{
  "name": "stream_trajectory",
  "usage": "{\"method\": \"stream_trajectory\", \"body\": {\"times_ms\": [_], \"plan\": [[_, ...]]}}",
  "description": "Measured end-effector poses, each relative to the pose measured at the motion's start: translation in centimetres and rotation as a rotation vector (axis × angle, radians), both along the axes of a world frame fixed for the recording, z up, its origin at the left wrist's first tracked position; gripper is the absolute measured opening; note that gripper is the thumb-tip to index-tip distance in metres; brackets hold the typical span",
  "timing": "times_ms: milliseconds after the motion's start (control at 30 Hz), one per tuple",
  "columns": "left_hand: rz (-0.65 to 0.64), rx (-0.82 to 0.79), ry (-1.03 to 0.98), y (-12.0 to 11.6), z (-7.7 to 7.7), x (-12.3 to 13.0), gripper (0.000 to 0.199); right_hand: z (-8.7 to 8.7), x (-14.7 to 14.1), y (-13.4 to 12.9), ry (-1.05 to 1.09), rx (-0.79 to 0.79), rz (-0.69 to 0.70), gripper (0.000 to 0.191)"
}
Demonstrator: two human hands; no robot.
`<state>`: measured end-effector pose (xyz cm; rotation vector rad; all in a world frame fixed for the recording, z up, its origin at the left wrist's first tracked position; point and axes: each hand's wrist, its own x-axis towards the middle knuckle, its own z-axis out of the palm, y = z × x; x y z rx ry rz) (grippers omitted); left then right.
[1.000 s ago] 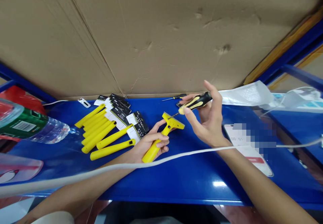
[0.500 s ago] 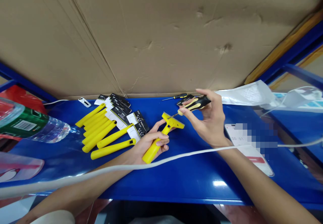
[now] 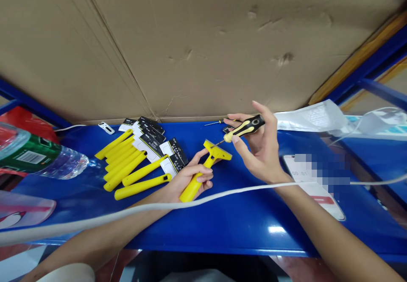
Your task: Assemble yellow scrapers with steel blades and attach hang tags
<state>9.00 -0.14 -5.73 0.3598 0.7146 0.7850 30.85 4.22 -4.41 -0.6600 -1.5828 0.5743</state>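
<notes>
Head-camera view, looking forward and down at a blue metal shelf backed by a sheet of cardboard. The left hand was closed around the handle of a yellow plastic scraper, its fingers curled firmly across the grip, with the wide scraper head projecting beyond the thumb and forefinger. The right hand pinched a black-and-yellow screwdriver between thumb and fingers, the other fingers partly spread. Its thin shaft slanted down to the upper edge of the scraper head; whether the tip touched the head or lay just beside it could not be told.

To the left lay a group of yellow scraper handles, beside a stack of black-and-white packaging cards. A small precision screwdriver lay on the shelf just behind the right hand. A white cable ran across the view over the forearms. A plastic water bottle with a green label lay at far left. A phone, partly pixelated, lay at right, below a white plastic packet.
</notes>
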Motion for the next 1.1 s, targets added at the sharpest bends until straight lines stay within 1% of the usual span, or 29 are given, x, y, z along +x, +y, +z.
{"method": "stream_trajectory", "body": {"times_ms": [33, 67, 167, 200, 233, 300, 367, 500, 533, 567, 667, 700, 733, 833, 900, 1000, 1033, 1100], "plan": [[0.007, -0.001, -0.003, 0.01, 0.00, 0.00, 0.095, -0.01, -0.01, -0.01, -0.009, -0.007, 0.012, 0.075], [0.013, 0.001, -0.004, 0.01, 0.00, 0.00, 0.094, -0.02, -0.02, -0.04, -0.014, -0.005, -0.010, 0.073], [-0.001, 0.015, 0.000, -0.04, -0.02, 0.03, 0.092, -0.01, -0.05, -0.14, -0.017, 0.042, -0.149, 0.066], [-0.010, 0.017, 0.002, -0.05, -0.03, 0.03, 0.092, 0.02, -0.06, -0.17, -0.017, 0.052, -0.157, 0.066], [-0.015, 0.017, 0.003, -0.04, -0.05, 0.03, 0.093, 0.07, -0.06, -0.19, -0.015, 0.049, -0.136, 0.066], [-0.015, 0.012, 0.005, 0.00, -0.08, 0.02, 0.093, 0.16, -0.09, -0.20, -0.015, 0.010, -0.052, 0.066], [-0.003, 0.010, 0.002, 0.04, -0.11, 0.02, 0.093, 0.20, -0.11, -0.19, -0.017, -0.024, -0.031, 0.063], [-0.002, 0.017, 0.003, 0.03, -0.06, 0.07, 0.093, 0.22, -0.05, -0.19, -0.013, 0.021, -0.183, 0.057], [-0.006, 0.019, 0.004, 0.03, -0.04, 0.08, 0.094, 0.25, -0.01, -0.24, -0.011, 0.024, -0.188, 0.058], [-0.006, 0.019, 0.002, 0.04, -0.02, 0.09, 0.095, 0.30, 0.04, -0.31, -0.012, 0.013, -0.168, 0.060], [0.011, 0.010, -0.010, 0.11, 0.00, 0.07, 0.098, 0.49, 0.12, -0.59, -0.026, -0.060, -0.037, 0.065], [0.014, 0.006, -0.012, 0.13, -0.01, 0.06, 0.097, 0.53, 0.11, -0.64, -0.031, -0.075, -0.017, 0.065], [0.013, 0.005, -0.012, 0.13, -0.01, 0.05, 0.096, 0.54, 0.09, -0.66, -0.032, -0.081, -0.023, 0.064], [-0.011, 0.012, 0.004, 0.05, 0.01, 0.02, 0.092, 0.40, -0.01, -0.43, -0.011, -0.051, -0.115, 0.058], [-0.022, 0.019, 0.014, -0.06, 0.06, 0.02, 0.093, 0.19, -0.03, -0.12, 0.013, -0.011, -0.180, 0.056], [-0.029, 0.033, 0.029, -0.20, 0.17, 0.05, 0.097, -0.03, 0.08, 0.23, 0.023, 0.031, -0.280, 0.059], [-0.034, 0.037, 0.036, -0.22, 0.21, 0.06, 0.097, -0.01, 0.12, 0.24, 0.020, 0.034, -0.280, 0.060], [-0.044, 0.040, 0.050, -0.23, 0.28, 0.10, 0.097, 0.18, 0.17, 0.09, 0.018, 0.027, -0.191, 0.062]]}}
